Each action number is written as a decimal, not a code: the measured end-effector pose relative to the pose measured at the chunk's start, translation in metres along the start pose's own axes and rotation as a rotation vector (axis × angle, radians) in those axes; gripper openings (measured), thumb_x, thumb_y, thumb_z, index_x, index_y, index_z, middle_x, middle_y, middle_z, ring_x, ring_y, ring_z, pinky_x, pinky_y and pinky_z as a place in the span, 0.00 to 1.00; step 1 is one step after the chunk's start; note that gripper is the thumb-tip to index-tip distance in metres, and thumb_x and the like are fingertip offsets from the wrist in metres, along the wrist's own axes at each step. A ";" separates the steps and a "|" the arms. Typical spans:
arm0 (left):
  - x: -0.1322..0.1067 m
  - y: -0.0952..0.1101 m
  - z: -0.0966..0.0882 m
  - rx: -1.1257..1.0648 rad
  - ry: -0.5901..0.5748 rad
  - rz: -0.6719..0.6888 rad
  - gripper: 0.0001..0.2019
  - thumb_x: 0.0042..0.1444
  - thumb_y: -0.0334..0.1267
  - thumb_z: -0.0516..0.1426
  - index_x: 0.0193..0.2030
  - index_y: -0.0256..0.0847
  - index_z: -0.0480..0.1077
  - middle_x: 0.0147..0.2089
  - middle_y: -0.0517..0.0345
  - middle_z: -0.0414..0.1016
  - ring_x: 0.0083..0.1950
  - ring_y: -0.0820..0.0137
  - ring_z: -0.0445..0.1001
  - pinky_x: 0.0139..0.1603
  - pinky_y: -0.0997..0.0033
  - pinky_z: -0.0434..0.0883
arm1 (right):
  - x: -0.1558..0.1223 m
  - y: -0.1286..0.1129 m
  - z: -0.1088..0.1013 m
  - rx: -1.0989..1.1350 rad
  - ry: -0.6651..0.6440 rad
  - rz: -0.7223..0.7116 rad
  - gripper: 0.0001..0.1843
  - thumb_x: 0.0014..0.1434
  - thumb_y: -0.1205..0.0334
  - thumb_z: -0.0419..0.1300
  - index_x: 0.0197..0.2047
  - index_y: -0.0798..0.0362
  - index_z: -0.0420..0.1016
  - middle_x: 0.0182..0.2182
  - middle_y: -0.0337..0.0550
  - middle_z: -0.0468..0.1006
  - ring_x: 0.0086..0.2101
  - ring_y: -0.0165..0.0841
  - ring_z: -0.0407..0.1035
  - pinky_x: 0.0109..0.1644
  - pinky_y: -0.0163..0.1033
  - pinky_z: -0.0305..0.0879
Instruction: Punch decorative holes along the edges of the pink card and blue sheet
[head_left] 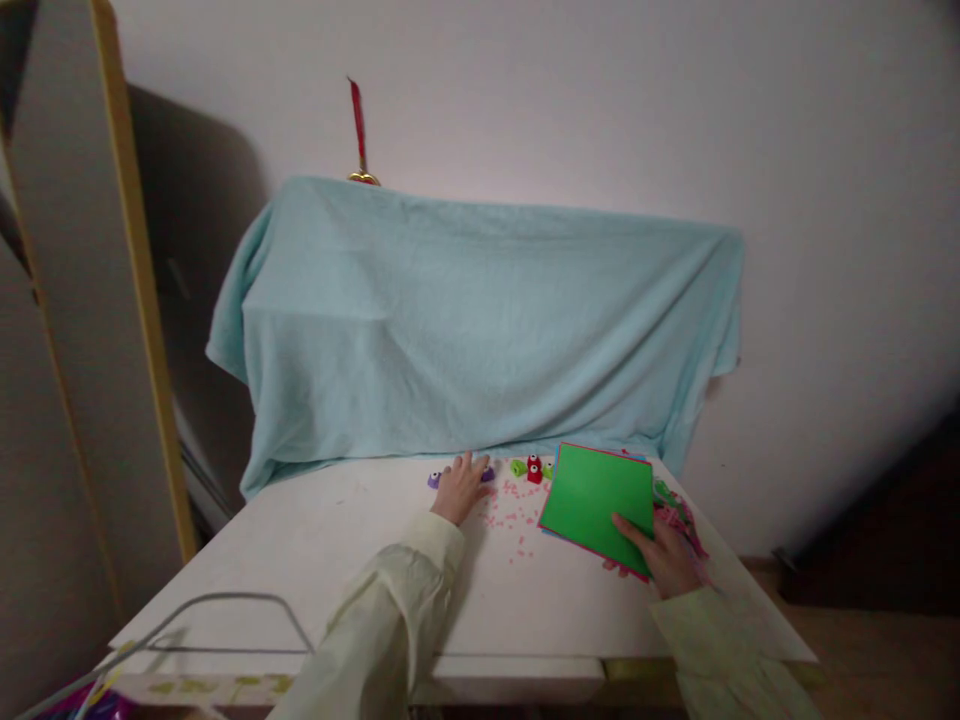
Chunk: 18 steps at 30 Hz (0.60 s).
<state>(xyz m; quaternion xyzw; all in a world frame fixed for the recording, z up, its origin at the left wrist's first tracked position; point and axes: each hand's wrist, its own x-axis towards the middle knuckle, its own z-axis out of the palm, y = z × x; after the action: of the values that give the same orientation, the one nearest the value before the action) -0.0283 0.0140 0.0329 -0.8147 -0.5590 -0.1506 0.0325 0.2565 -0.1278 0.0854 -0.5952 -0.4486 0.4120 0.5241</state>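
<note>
My right hand grips a small stack of coloured paper sheets, thumb on top and fingertips beneath. Green lies uppermost, with red and blue edges peeking out. My left hand is over the table's far side, fingers spread, at the small purple figures with round eyes. Whether it touches them I cannot tell. Between my hands stand a red figure and green figures, one partly behind the paper. Pink paper bits are scattered in front of them.
A pink and green bundle lies by the table's right edge, partly hidden by my right hand. A light blue cloth drapes over something at the back of the white table. A grey metal frame juts in at front left.
</note>
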 end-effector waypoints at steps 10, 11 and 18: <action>0.015 0.006 0.026 -0.060 -0.074 0.168 0.15 0.64 0.40 0.43 0.55 0.40 0.56 0.52 0.46 0.59 0.48 0.65 0.67 0.44 0.67 0.67 | 0.029 0.000 0.003 0.017 -0.101 0.015 0.15 0.46 0.51 0.62 0.31 0.55 0.75 0.18 0.47 0.77 0.17 0.39 0.71 0.19 0.40 0.68; 0.014 0.006 0.025 -0.081 -0.067 0.172 0.15 0.64 0.40 0.42 0.55 0.39 0.56 0.51 0.47 0.60 0.47 0.66 0.68 0.44 0.68 0.67 | 0.037 -0.003 0.006 -0.037 -0.133 -0.009 0.14 0.45 0.53 0.64 0.31 0.55 0.76 0.20 0.47 0.78 0.19 0.39 0.73 0.23 0.41 0.70; 0.006 -0.003 0.018 -0.085 -0.120 0.172 0.13 0.63 0.39 0.44 0.49 0.36 0.61 0.45 0.49 0.64 0.40 0.67 0.71 0.41 0.69 0.67 | 0.113 -0.022 0.047 -0.538 -0.104 -0.283 0.10 0.49 0.59 0.61 0.30 0.57 0.78 0.21 0.43 0.78 0.23 0.36 0.73 0.29 0.39 0.69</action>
<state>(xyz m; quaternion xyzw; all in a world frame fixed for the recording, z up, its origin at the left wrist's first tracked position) -0.0256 0.0240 0.0172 -0.8679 -0.4811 -0.1215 -0.0228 0.2381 -0.0057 0.0993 -0.6223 -0.6462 0.2312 0.3765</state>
